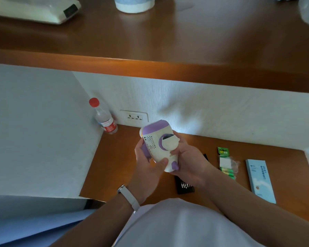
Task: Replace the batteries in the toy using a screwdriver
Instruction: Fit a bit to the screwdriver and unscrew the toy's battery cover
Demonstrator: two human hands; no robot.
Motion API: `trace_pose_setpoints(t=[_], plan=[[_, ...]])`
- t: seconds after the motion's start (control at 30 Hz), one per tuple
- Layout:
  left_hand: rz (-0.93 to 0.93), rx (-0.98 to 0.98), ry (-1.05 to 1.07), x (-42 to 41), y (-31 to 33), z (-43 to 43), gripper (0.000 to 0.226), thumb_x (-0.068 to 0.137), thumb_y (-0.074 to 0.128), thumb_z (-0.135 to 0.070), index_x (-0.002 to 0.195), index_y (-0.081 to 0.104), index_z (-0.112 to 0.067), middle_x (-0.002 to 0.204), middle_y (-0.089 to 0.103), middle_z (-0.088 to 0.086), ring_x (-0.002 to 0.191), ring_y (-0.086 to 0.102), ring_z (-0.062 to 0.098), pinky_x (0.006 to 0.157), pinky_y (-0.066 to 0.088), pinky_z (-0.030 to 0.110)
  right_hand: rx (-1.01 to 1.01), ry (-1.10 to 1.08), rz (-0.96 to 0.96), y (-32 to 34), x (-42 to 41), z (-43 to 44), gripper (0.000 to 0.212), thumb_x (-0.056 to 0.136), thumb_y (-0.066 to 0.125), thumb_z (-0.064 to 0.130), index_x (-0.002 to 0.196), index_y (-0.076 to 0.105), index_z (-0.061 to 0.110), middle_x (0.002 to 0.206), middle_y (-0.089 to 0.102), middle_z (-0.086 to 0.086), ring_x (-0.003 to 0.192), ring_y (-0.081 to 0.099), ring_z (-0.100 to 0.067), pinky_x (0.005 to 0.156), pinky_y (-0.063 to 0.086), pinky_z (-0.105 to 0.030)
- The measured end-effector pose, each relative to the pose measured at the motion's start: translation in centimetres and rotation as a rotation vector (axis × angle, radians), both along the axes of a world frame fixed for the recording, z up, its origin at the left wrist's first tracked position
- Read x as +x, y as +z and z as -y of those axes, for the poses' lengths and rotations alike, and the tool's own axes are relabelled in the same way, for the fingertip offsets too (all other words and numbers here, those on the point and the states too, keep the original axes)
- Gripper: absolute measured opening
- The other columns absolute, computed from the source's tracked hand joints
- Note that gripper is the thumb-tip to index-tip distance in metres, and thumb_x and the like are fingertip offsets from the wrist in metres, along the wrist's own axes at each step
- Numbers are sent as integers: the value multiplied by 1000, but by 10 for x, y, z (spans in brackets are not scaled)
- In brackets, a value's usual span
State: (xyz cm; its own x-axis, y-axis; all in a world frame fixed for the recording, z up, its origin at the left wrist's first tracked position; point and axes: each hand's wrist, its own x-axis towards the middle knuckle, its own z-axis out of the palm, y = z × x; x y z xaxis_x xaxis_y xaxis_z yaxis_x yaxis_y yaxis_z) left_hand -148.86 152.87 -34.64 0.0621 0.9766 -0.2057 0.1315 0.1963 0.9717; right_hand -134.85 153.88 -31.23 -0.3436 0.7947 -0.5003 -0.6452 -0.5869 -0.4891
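Both hands grip rounded, smooth plastic toy.

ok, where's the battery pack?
Head view: the battery pack lies on the desk, right of the right hand holding the toy, between the black bit case and the light blue box.

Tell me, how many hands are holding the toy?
2. The left hand grips the toy on its left side; the right hand grips it from the right and underneath. Neither is hidden.
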Motion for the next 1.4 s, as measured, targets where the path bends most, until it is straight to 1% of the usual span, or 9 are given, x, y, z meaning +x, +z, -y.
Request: trace_pose_setpoints(t=[0.13, 0.3, 0.4, 0.5, 0.73, 0.87, 1.0, 1.2, 1.4], plan=[[14, -8, -30, 2, -1, -6, 79, 85, 72, 2, 137, 21, -29, 124, 50, -20, 113, 56, -6, 84, 51, 13, -2, -6, 5, -5, 3, -5, 69, 79, 38, -11, 128, 61, 31, 138, 55, -21, 78, 65, -33, 47, 47, -28], [19, -34, -54, -1, -3, -7, 82, 82, 78, -7, 140, 24, -31, 126, 50, -20, 121, 54, 8, 87, 53, 15, -20, -36, 55, -2, 3, -3, 62, 79, 37, -7, 126, 61, 25, 126, 62, -19, 69, 68, -26, 54, 46, -30], [54, -51, -2, -5, -2, -10, 82, 76, 85, -21, 139, 33, -27, 127, 54, -12, 121, 58, 16, 91, 58, 30, 42, -4, 67, -1, 3, -3, 44, 92, 44, 5, 128, 60, 23, 127, 63, -19, 88, 66, -32, 69, 48, -39], [100, -84, 33, -7, 2, -15, 74, 79, 84, -21, 139, 39, -20, 127, 59, 1, 117, 63, 22, 87, 61, 44, 161, 53, 199, 4, 2, -3, 39, 96, 45, 18, 132, 58, 28, 130, 61, -16, 107, 61, -34, 67, 55, -35], [102, -50, 78, -10, 15, -22, 68, 77, 83, -16, 133, 44, -18, 121, 63, 3, 110, 67, 21, 81, 63, 38, 334, 100, 388, 18, 1, 0, 51, 86, 53, 22, 134, 53, 42, 131, 61, -2, 117, 60, -24, 80, 54, -34], [95, -36, 105, -15, 23, -29, 72, 76, 87, -24, 135, 47, -15, 121, 64, 4, 110, 67, 23, 75, 64, 40, 496, 169, 873, 23, 1, 11, 55, 83, 65, 41, 132, 42, 54, 133, 52, 15, 121, 55, -9, 91, 53, -24], [99, 19, 138, -19, 31, -33, 73, 73, 85, -26, 135, 48, -10, 119, 65, 9, 107, 68, 26, 67, 63, 33, 696, 94, 1449, 10, -4, 24, 59, 86, 69, 44, 138, 40, 35, 131, 43, 17, 113, 51, -2, 84, 47, -13], [109, 9, 202, -20, 41, -26, 68, 76, 85, -19, 131, 46, -13, 117, 65, 6, 103, 70, 24, 65, 62, 27, 890, -50, 1608, 5, -15, 25, 43, 83, 67, 40, 122, 57, 24, 114, 55, 4, 89, 55, -7, 74, 41, -8], [95, 40, 240, -28, 51, -19, 60, 79, 82, -16, 123, 41, -21, 107, 59, -8, 97, 66, 14, 58, 53, 10, 934, -39, 1641, 7, -27, 25, 38, 84, 69, 35, 119, 61, 20, 110, 59, 3, 87, 54, -7, 74, 40, -7]])
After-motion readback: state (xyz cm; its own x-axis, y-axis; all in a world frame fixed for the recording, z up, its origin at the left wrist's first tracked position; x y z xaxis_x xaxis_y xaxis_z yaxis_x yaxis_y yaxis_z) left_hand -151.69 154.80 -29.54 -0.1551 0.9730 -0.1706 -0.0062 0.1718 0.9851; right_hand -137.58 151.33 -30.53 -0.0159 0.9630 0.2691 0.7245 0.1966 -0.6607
